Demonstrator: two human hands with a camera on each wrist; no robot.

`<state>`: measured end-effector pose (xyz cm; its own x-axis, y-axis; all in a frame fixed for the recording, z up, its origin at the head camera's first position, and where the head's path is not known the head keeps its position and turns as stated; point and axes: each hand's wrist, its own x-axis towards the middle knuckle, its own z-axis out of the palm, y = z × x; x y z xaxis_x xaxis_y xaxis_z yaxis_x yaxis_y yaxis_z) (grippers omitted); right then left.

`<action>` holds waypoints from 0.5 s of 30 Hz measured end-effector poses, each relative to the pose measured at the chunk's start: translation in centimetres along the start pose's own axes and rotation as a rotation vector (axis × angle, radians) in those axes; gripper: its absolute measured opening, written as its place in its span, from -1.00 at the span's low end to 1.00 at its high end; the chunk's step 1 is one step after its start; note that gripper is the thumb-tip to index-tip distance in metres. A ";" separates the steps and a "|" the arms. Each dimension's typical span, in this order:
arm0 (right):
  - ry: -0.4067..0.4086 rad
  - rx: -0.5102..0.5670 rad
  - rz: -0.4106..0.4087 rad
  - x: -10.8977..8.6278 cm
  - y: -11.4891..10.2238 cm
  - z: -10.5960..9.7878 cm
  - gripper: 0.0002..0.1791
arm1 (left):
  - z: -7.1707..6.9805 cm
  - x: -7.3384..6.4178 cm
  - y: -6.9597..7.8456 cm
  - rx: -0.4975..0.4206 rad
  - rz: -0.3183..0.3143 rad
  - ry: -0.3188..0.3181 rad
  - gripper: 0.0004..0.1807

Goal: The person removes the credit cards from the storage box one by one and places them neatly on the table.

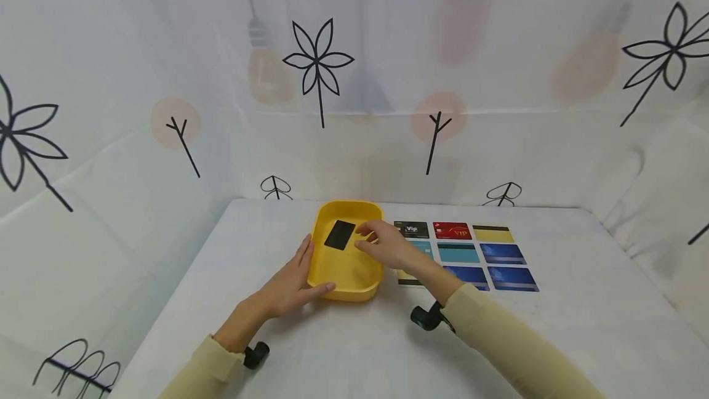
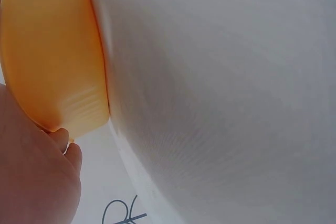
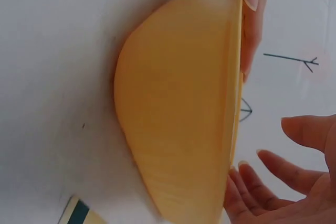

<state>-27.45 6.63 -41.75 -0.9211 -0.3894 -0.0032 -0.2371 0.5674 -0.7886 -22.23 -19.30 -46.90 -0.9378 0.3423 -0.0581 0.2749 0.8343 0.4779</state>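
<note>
A yellow plastic tray (image 1: pixel 354 291) stands on the table, with a black card (image 1: pixel 340 235) lying tilted on its floor. My left hand (image 1: pixel 288 288) rests against the tray's left side, fingers straight along the wall and thumb across the near rim. Over the right rim reaches my right hand (image 1: pixel 384 245), its fingers loosely bent above the tray floor. The right wrist view shows that hand's thumb and fingers (image 3: pixel 286 171) spread apart with nothing between them. In the left wrist view, the tray's wall (image 2: pixel 58 51) is beside the left hand (image 2: pixel 39 166).
Right of the tray, cards lie in rows: a black Vip card (image 1: pixel 412 229), a red VIP card (image 1: pixel 451 231), a yellow striped card (image 1: pixel 493 234), teal cards (image 1: pixel 458 253) and several blue cards (image 1: pixel 512 279). My right forearm partly covers some. A patterned white cloth wall (image 1: pixel 354 159) rises behind the table.
</note>
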 end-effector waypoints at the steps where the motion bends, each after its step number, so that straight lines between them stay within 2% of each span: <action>1: -0.004 -0.001 -0.006 0.2 -0.1 0.3 -0.62 | 0.0 0.0 0.0 -0.001 0.001 0.001 0.28; 9: -0.044 0.014 -0.038 1.9 -0.8 2.6 -0.53 | 0.1 -0.2 -0.1 -0.020 0.017 0.010 0.27; 15: -0.002 -0.007 0.033 3.8 -0.6 4.5 -0.31 | 0.2 -0.1 -0.1 -0.025 0.031 0.012 0.27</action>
<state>-29.47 1.53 -44.06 -0.9280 -0.3713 -0.0305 -0.2083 0.5849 -0.7839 -22.13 -19.37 -47.08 -0.9314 0.3624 -0.0325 0.2986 0.8123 0.5011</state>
